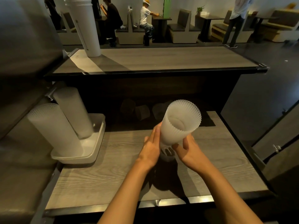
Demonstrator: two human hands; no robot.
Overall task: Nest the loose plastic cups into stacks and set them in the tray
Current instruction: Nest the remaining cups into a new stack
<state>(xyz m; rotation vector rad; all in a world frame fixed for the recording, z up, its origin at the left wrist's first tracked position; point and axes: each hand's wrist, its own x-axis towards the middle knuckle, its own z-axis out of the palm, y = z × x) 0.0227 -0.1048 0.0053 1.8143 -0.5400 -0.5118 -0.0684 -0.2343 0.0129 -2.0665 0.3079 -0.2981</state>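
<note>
Frosted plastic cup stack [179,122] stands between both hands; left hand [151,150] presses flat, right hand [188,151] curls around it.

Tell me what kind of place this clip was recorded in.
Most likely a café or restaurant, seen from behind a service counter: booth seats with small tables fill the room beyond, and tall cup stacks stand in a tray.

Both forearms are reaching forward side by side; the left hand [151,147] is lying flat with straight fingers, the right hand [188,148] is curling, palms facing each other.
</note>
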